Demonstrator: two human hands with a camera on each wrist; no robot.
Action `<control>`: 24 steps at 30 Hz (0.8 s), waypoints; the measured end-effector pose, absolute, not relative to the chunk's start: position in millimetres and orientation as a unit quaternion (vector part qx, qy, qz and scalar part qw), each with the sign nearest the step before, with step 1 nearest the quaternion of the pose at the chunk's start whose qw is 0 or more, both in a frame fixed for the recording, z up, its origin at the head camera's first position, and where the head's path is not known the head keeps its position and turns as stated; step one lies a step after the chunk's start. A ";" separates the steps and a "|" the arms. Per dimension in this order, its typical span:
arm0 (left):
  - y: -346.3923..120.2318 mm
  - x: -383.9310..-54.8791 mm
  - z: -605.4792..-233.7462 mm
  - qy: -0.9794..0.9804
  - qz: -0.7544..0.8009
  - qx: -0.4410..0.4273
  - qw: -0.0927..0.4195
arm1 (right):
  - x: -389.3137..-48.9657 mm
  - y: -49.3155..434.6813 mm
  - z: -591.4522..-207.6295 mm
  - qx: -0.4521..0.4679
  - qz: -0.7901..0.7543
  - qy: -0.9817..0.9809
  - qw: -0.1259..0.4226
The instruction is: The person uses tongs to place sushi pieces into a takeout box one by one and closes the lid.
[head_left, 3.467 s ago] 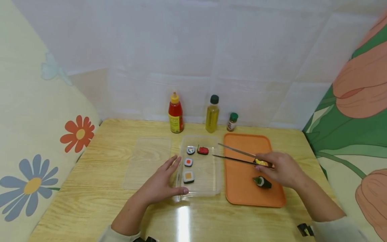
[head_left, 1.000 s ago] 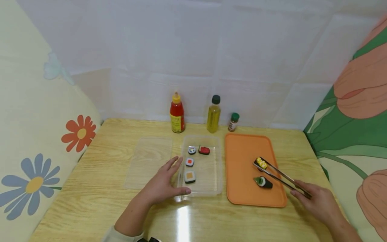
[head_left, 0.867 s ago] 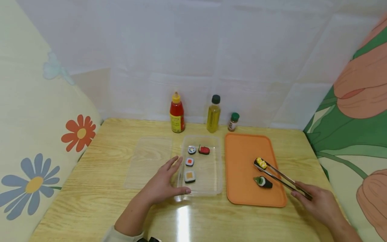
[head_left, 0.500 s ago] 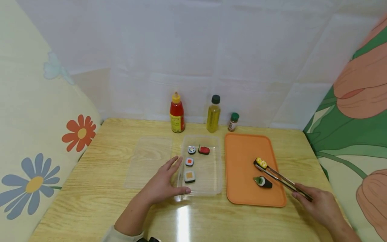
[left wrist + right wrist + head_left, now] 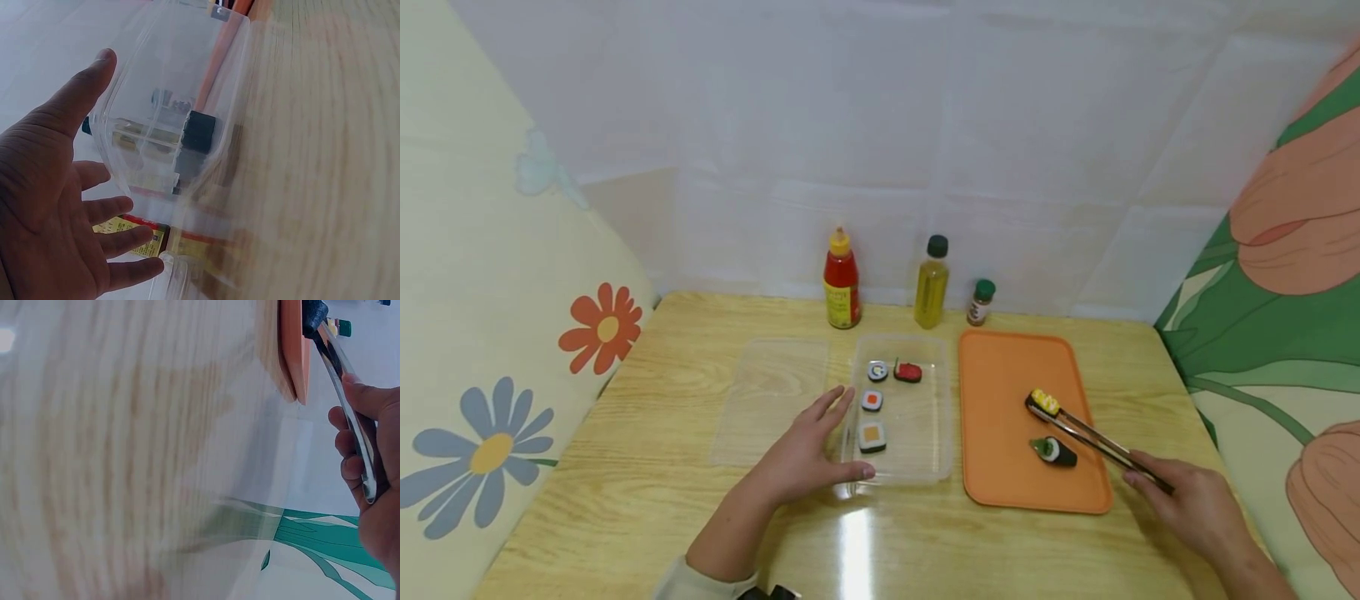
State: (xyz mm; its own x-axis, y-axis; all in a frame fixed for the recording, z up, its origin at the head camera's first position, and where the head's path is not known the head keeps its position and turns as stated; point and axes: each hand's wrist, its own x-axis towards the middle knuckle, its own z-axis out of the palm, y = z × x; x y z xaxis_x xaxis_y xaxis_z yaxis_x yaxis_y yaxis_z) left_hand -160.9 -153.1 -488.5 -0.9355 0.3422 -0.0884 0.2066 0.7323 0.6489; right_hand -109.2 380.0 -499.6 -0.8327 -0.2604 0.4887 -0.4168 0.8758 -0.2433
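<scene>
1. R hand [image 5: 1198,500] grips tongs [image 5: 1112,455] nr their back end; R wrist cam shows thumb pressed on one arm, fingers curled round.
2. Tong arms squeezed to a narrow gap, w/ yellow-topped sushi pc [image 5: 1043,403] btwn the tips.
3. That pc is at orange tray [image 5: 1000,417], R of centre; can't tell if lifted or resting.
4. Dark cone roll [image 5: 1058,451] lies just beside tongs, on tray, nearer the person.
5. L hand [image 5: 805,454] spread, fingers straight along L side of clear container [image 5: 917,454], thumb at its near L corner. Holds nothing; light contact w/ plastic can't be confirmed, even from L wrist cam.
6. In container: round roll [image 5: 877,371], red-topped pc [image 5: 907,372], red-centred roll [image 5: 872,400], orange-centred roll [image 5: 872,437].
7. Clear sheet [image 5: 771,400] flat on table, L of container, partly behind L hand; edges faint.
8. Hard to see: R wrist cam has tong tips up by top edge, partly hidden by a dark pc, tray cut off there too. L wrist cam: contents blurry thru plastic, red bottle [image 5: 842,287] mostly cut off or covered by fingers. R forearm runs off frame, head view.
</scene>
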 end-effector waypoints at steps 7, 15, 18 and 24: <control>-152.5 -160.3 -486.4 0.925 0.334 0.149 0.100 | -115.8 378.2 -497.0 0.210 0.174 -0.932 0.240; -152.7 -160.2 -485.5 0.925 0.334 0.150 0.102 | -125.4 370.1 -491.7 0.229 0.173 -0.926 0.244; -152.6 -160.2 -485.4 0.924 0.335 0.150 0.102 | -128.9 366.4 -490.2 0.234 0.177 -0.925 0.241; -152.4 -160.4 -485.5 0.924 0.337 0.151 0.102 | -135.6 358.4 -484.3 0.250 0.196 -0.919 0.234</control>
State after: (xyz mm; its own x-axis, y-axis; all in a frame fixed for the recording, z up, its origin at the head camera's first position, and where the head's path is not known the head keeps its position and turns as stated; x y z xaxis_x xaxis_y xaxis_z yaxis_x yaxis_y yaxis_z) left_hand -160.4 -152.4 -485.5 -0.9339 0.3470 -0.0866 0.2097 0.7273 0.6535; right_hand -135.6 358.4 -484.3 -0.7654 -0.3689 0.5273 -0.5516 0.7980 -0.2425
